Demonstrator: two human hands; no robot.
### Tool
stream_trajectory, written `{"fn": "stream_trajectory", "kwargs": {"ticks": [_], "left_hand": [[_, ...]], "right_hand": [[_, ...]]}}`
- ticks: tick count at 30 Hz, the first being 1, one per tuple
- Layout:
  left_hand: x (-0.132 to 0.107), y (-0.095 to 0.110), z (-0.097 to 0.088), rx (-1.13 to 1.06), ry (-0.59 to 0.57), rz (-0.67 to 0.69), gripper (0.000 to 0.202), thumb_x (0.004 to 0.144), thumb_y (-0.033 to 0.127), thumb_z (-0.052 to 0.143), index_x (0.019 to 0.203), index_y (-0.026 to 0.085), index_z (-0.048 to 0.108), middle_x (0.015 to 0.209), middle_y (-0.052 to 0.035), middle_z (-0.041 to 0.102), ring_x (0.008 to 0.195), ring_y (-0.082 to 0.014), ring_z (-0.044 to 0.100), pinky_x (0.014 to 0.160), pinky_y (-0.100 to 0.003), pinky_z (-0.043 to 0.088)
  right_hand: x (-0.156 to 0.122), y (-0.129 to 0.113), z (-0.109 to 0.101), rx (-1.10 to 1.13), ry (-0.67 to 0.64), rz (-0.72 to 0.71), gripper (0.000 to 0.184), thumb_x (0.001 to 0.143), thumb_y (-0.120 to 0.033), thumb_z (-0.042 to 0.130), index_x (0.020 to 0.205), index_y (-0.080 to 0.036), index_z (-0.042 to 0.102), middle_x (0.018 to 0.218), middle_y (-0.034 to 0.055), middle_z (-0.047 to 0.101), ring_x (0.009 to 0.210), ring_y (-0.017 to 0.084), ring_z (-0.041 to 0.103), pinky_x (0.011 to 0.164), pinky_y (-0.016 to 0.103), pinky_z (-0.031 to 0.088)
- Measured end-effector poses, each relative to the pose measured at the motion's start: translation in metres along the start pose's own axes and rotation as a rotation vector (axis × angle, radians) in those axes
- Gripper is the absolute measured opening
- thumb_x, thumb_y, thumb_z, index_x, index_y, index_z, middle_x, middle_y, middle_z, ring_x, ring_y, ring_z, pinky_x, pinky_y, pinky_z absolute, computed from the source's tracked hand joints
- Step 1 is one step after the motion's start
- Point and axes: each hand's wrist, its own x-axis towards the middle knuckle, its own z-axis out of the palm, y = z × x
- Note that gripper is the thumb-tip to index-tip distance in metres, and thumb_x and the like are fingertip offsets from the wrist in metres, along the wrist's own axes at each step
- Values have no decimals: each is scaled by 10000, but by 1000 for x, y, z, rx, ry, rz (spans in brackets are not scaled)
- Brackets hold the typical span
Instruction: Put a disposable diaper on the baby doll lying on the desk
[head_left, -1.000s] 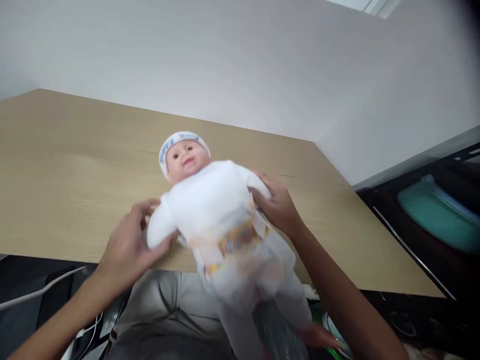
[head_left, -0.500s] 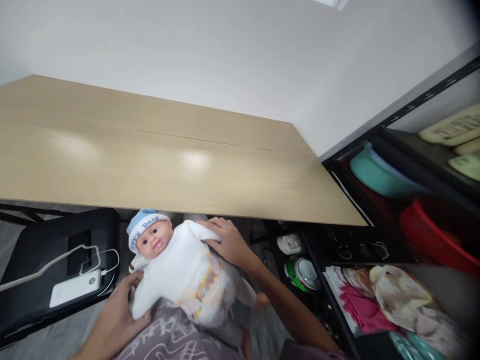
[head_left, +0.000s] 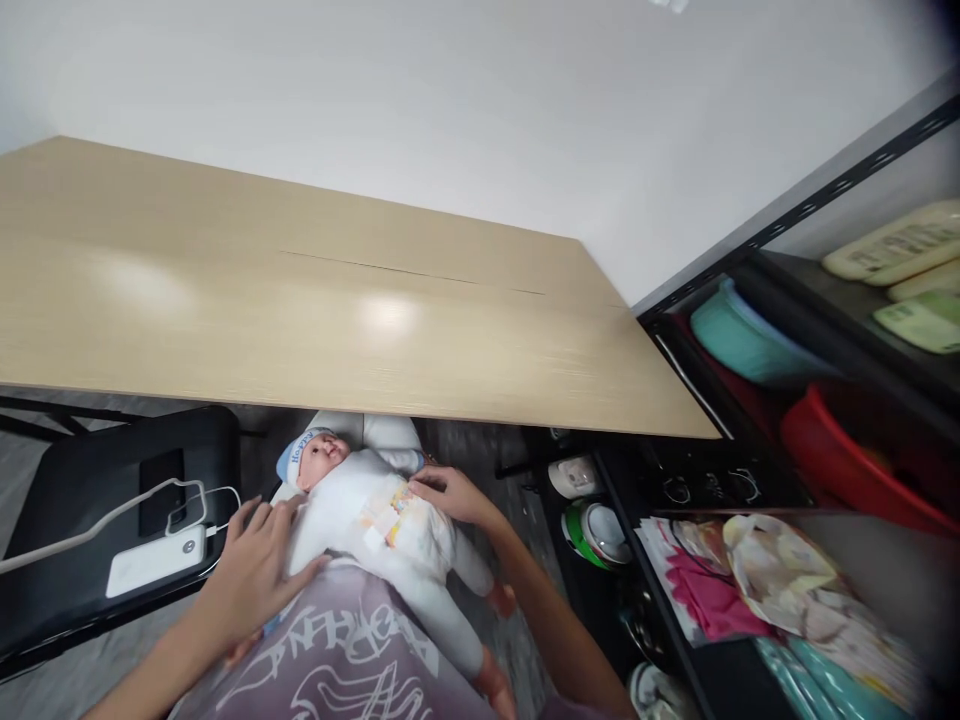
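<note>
Two hands lie on the doll (head_left: 341,520); left fingers (head_left: 264,520) splayed at its arm; right fingers (head_left: 424,487) loose on its diaper (head_left: 396,512).

Low in the middle of the frame, a baby doll (head_left: 375,520) in white with a blue cap lies face up across a lap in a purple printed garment (head_left: 337,660). The left hand (head_left: 255,570) lies spread against the doll's arm; the right hand (head_left: 450,493) rests flat on its belly. Above them runs the pale wooden surface (head_left: 300,320). At lower left, a white power bank (head_left: 154,562) sits on a black seat (head_left: 90,490).
</note>
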Motion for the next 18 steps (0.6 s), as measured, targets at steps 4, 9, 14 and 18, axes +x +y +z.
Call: {"fn": "stream_trajectory", "kwargs": {"ticks": [4, 9, 14, 18], "left_hand": [[57, 23, -18, -119, -25, 187, 490, 1146, 580, 632, 1509, 254, 597, 1565, -173, 675, 1425, -398, 639, 1182, -596, 491], [106, 53, -11, -358, -244, 381, 382, 1203, 462, 571, 1530, 276, 641, 1524, -119, 704, 1383, -311, 639, 1205, -488, 486], [114, 56, 2, -411, -346, 396, 345, 1184, 486, 611, 1440, 279, 715, 1380, -107, 719, 1227, -299, 627, 1108, -468, 480], [113, 57, 5, -465, -343, 373, 275, 1185, 456, 611, 1353, 267, 722, 1332, -98, 711, 1210, -291, 597, 1101, -460, 449]], "right_hand": [[-1, -9, 6, -60, 87, -1, 479, 1051, -636, 681, 1011, -204, 886, 1042, 74, 887, 1003, 280, 794, 912, 376, 568], [8, -1, 4, -81, 112, -45, 407, 1066, -556, 660, 1018, -202, 856, 1048, 77, 876, 1017, 271, 792, 967, 396, 567], [9, 21, 3, 41, 80, -46, 413, 1015, -606, 751, 1113, -209, 812, 1132, 86, 858, 1096, 271, 778, 1034, 425, 594], [15, 36, 6, 88, 84, -26, 507, 974, -715, 769, 1021, -211, 788, 1027, 65, 836, 1016, 252, 760, 1008, 416, 591]]}}
